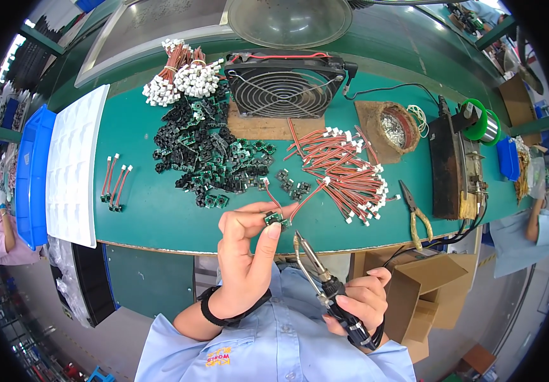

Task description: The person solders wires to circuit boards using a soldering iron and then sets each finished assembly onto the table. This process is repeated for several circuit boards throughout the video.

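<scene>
Small green circuit boards (276,219) are pinched between the thumb and fingers of my left hand (242,258), near the table's front edge. Red-brown wires with white connectors (306,202) run up from them. My right hand (365,302) is closed around the black handle of a soldering iron (333,291). A thin metal tube runs alongside its shaft, and the tip points up, just right of the boards and apart from them. Beyond my left hand lie a heap of black and green circuit boards (214,149) and a pile of loose wires with white connectors (344,172).
A black fan (285,86) stands at the back. On the right are pliers (415,216), a round tin (398,129), a soldering station (452,169) and a solder spool (487,127). Wired boards (116,184), a white tray (76,165) and a blue bin (32,178) lie left.
</scene>
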Demonstrator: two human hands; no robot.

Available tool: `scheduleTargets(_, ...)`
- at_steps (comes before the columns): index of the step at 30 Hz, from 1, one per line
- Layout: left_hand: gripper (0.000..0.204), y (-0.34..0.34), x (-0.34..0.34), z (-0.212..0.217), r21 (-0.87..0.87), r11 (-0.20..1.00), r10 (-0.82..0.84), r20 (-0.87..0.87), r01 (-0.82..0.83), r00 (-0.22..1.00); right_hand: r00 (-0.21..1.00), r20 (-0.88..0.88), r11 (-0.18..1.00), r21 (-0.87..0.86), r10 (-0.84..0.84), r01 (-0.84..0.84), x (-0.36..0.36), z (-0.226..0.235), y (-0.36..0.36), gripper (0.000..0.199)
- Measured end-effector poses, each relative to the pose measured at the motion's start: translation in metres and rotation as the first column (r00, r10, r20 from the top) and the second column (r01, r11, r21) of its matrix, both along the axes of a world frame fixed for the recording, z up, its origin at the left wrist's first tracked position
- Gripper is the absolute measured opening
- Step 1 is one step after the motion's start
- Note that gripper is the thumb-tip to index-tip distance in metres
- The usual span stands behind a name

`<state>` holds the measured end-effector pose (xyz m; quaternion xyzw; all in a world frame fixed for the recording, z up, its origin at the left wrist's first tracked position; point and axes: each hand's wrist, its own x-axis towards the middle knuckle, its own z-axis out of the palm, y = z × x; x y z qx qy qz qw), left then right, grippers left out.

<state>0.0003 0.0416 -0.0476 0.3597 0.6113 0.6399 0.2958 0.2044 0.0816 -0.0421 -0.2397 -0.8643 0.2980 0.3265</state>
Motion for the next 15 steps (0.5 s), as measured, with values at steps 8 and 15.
scheduleTargets(8,0.007,0.002,-0.005,0.019,0.038,0.99,-0.135,0.507,0.134,0.851,0.995,-0.095,0.998,0.058,-0.024,0.029,0.02,-0.006,0.005,0.051)
scheduleTargets(15,0.008,-0.003,-0.006,0.022,0.103,0.977,-0.212,0.608,0.189,0.765,0.76,-0.304,0.812,-0.101,-0.575,0.575,-0.002,-0.035,0.058,0.046)
